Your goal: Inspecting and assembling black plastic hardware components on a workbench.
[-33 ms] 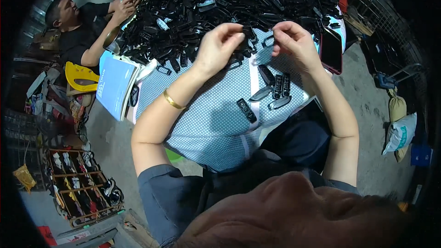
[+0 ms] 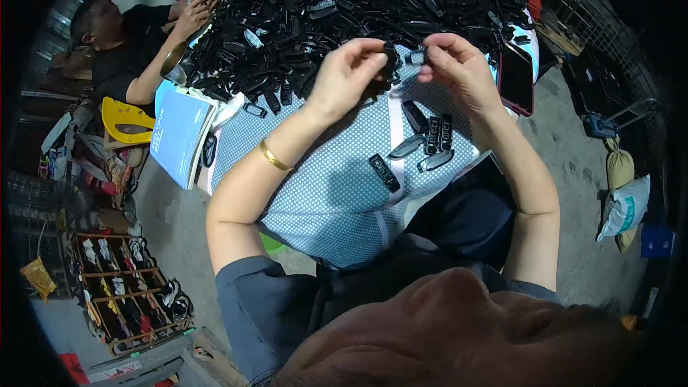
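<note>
My left hand (image 2: 340,79) is closed, with a small black plastic casing (image 2: 391,57) pinched between thumb and fingers. Just to its right, my right hand (image 2: 462,68) pinches a small pale-edged frame piece (image 2: 414,58), partly hidden by the fingertips. The two pieces are held close together above the table's near side. Below them on the dotted cloth (image 2: 315,172) lies a little group of black casings (image 2: 433,135), some showing inner slots. A single black casing (image 2: 385,173) rests nearer to me. Beyond my hands spreads a large heap of black plastic casings (image 2: 308,11).
A blue-covered book (image 2: 179,132) sits at the table's left edge, beside a yellow plastic piece (image 2: 118,118). At the right lies a dark red-edged device (image 2: 517,79). Another person (image 2: 125,43) works at the far left. A rack (image 2: 129,272) stands on the floor.
The frame piece in my right hand has turned and moved slightly left. My left fingers have shifted a little right, bringing the black casing closer to it.
</note>
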Tool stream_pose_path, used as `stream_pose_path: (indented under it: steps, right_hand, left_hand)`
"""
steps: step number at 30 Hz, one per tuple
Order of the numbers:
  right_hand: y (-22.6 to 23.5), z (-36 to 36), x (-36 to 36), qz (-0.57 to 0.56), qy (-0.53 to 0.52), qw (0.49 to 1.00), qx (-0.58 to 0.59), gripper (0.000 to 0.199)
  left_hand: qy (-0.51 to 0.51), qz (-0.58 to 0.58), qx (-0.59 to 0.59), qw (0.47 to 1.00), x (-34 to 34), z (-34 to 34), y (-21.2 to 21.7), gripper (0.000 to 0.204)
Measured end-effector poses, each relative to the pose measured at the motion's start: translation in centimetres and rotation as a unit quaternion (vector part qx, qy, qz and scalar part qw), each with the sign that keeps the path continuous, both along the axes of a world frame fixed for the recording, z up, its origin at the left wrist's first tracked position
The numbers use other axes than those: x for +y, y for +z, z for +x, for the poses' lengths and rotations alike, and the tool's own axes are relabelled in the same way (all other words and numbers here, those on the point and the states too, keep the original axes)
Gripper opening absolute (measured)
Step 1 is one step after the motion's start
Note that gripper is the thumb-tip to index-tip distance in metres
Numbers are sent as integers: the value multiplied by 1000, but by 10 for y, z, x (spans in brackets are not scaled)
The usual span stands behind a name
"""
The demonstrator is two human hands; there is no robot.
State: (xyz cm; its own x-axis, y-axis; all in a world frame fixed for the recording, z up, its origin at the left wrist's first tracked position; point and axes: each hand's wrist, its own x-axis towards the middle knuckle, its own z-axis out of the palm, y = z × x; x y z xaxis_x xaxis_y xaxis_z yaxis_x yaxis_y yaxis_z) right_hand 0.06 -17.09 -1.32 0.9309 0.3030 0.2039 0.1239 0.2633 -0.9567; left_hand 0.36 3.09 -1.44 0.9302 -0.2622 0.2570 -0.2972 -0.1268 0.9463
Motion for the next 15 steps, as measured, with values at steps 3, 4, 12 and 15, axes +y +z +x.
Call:
stream_pose_path:
  steps: [3, 4, 12, 15]
  right_hand:
    - [-5, -1, 5, 111, -14, 992, 53, 27]
    - [-6, -1, 6, 69, -18, 995, 72, 27]
    - [-15, -9, 17, 0, -44, 999, 30, 26]
    - [-15, -9, 19, -5, -40, 999, 18, 26]
  left_hand:
    - [-48, -106, 11, 993, -15, -5, -8, 25]
    - [-49, -121, 12, 991, -16, -6, -9, 25]
    - [-37, -164, 16, 986, -15, -10, -13, 25]
    - [-27, -121, -14, 992, -13, -12, -11, 24]
